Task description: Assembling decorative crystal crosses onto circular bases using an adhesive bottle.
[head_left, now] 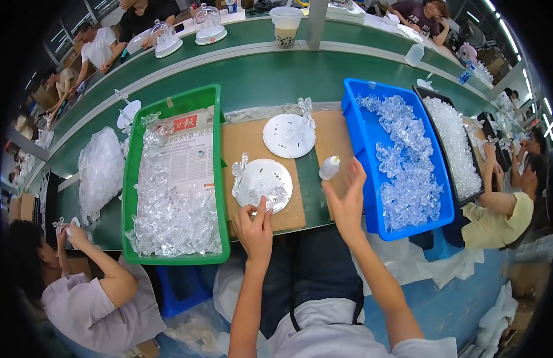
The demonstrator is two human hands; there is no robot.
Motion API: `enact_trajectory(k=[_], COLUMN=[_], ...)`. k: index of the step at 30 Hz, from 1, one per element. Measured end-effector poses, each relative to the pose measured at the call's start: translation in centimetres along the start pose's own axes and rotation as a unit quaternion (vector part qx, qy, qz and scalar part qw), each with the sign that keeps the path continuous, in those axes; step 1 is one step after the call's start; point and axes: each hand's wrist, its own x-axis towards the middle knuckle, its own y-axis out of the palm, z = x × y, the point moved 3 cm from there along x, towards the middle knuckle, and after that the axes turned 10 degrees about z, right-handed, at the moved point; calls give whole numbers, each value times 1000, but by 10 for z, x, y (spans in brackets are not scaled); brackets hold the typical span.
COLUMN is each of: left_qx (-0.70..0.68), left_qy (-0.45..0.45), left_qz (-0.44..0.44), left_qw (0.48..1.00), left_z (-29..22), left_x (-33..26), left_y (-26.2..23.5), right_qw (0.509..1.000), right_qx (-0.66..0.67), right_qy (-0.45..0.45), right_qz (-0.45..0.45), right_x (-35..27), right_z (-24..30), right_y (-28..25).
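A round white disc (280, 173) lies on brown cardboard before me, with clear plastic pieces on it and a clear figurine (239, 173) at its left edge. My left hand (254, 232) is at the disc's near edge, fingers curled together; what is between them, if anything, is too small to make out. Beside a small white squeeze bottle (329, 169) is my right hand (347, 200), its thumb and fingers apart, holding nothing. The bottle stands right of the disc. Farther off lies a second white disc (282, 138), where another clear figurine (306, 112) stands.
A green tray (218, 149) with newspaper and clear parts flanks me on the left; a blue tray (363, 143) of clear parts on the right. Beyond it sits a black tray (473, 167). A drink cup (285, 27) stands on the far ledge. Co-workers sit on both sides.
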Motion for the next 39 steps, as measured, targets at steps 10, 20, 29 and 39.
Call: enact_trajectory(k=[10, 20, 29, 39], left_qx=[20, 23, 22, 23], left_qy=[-21, -29, -33, -27], left_qz=[-7, 3, 5, -1], left_qw=[1000, 999, 999, 999], left_z=[4, -1, -1, 0], left_x=[-4, 0, 0, 0], left_y=[1, 0, 0, 0], right_qw=[983, 953, 945, 945], right_qx=[-32, -95, -119, -120], right_qy=[-44, -54, -56, -64], right_qz=[175, 282, 298, 297], right_x=[-32, -42, -41, -40], right_z=[7, 14, 17, 17], right_y=[-2, 9, 13, 16])
